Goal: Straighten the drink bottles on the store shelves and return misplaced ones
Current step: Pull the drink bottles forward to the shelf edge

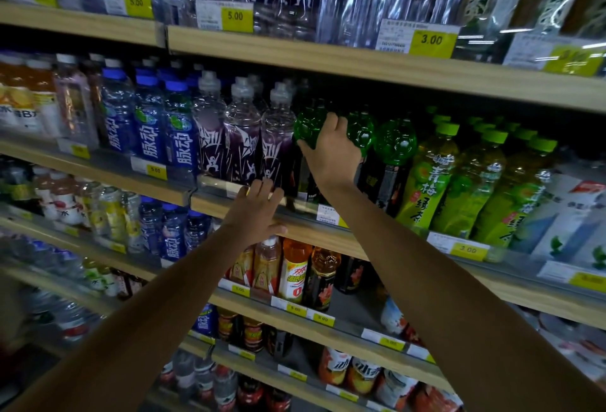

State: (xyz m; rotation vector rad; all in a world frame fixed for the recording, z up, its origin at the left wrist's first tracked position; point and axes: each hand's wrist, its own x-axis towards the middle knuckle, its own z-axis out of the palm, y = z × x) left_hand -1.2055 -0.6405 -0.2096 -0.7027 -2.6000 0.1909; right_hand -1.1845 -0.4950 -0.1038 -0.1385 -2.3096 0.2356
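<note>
1. On the second shelf from the top, a row of dark bottles with clear green domed tops stands between purple-labelled bottles (242, 146) on the left and green tea bottles (436, 182) on the right.
2. At the left end of that row, the person's right hand (331, 149) is curled round the green-domed bottle (306, 129). The thumb lies against the lower side of the dome, and the fingers (332, 120) reach up behind it, between this dome and the next one.
3. That bottle stands upright on the shelf, touching the nearest purple-labelled bottle. Its lower body is mostly hidden by the hand and wrist.
4. Lower down, the left hand (259, 211) lies flat on the wooden shelf edge (311, 234) with its fingers (262, 188) straight and slightly spread. The tips reach the foot of the purple-labelled bottles, and the hand holds nothing.
5. Both forearms are bare and stretch up from the bottom of the view.
6. Blue-labelled bottles (151, 136) with blue caps stand left of the purple ones.
7. Yellow price tags (432, 40) hang along the shelf fronts; one reads 3.00, another 5.00.
8. On the shelf below, just under the left hand, stand orange-capped bottles (295, 267).
</note>
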